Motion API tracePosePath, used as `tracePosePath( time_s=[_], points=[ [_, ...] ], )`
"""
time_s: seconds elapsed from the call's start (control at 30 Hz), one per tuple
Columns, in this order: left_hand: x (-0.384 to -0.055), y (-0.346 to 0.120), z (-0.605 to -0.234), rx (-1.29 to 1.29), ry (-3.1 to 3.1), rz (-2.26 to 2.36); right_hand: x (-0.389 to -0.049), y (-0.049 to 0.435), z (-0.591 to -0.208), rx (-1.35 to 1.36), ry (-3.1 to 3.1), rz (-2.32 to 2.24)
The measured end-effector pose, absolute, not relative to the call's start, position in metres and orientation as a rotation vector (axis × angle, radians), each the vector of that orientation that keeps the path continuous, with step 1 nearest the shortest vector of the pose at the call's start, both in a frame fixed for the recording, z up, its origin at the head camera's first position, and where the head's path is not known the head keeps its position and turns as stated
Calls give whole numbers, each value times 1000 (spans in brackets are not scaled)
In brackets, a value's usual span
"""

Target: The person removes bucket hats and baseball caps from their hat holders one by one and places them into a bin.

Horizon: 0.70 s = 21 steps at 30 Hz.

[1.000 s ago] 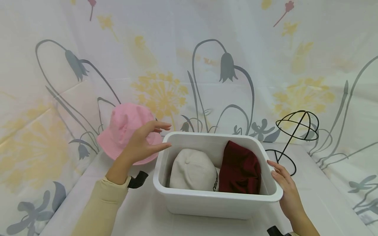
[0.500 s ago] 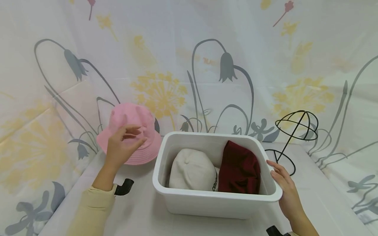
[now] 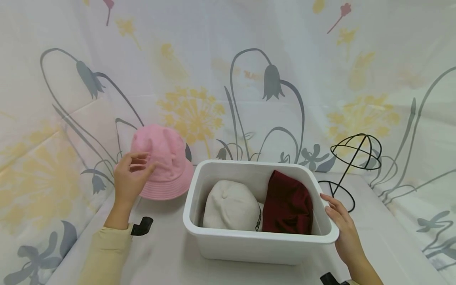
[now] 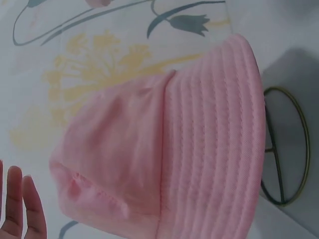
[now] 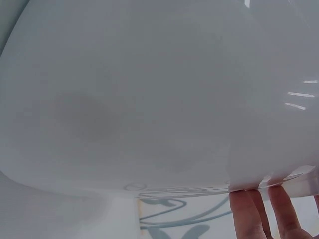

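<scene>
A pink bucket hat (image 3: 171, 170) sits on a wire stand, whose ring base (image 4: 305, 144) shows below the brim in the left wrist view. My left hand (image 3: 130, 178) is raised in front of the hat's left side, fingers slightly bent and holding nothing; in the left wrist view its fingers (image 4: 34, 209) are apart from the crown. With its fingertips on the right rim, my right hand (image 3: 343, 229) rests against the white bin (image 3: 249, 247). Inside the bin lie an off-white cap (image 3: 229, 206) with black lettering and a dark red satin-like hat (image 3: 288, 206).
Right of the bin stands a bare black wire hat stand (image 3: 356, 154). A flower-printed curtain (image 3: 199, 59) hangs behind the white table (image 3: 164, 257).
My left hand has moved left from near the bin's left rim to the pink hat's left side. The right hand stays on the rim, and the hats have not moved.
</scene>
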State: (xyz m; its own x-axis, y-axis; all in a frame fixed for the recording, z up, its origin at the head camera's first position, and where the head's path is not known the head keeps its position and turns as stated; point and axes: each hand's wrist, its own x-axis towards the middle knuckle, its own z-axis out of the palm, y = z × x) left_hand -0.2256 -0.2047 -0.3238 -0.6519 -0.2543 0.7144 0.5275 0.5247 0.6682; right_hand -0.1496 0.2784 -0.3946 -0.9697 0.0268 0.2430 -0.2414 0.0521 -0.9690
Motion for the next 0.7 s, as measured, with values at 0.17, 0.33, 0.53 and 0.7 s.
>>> tracePosePath(
  time_s=[0.17,0.33,0.53,0.7],
  points=[
    [-238,-218,-335,-71,-1910,-1234,-150,279,-394,223,-2122,2034],
    [-253,-234,-351,22,-1904,-1255,-150,279,-394,216,-2128,2035],
    [-261,-240,-354,141,-1990,-1231,-150,279,-395,210,-2129,2040],
    [-270,-247,-355,272,-2065,-1274,-149,278,-395,198,-2142,2034]
  ],
)
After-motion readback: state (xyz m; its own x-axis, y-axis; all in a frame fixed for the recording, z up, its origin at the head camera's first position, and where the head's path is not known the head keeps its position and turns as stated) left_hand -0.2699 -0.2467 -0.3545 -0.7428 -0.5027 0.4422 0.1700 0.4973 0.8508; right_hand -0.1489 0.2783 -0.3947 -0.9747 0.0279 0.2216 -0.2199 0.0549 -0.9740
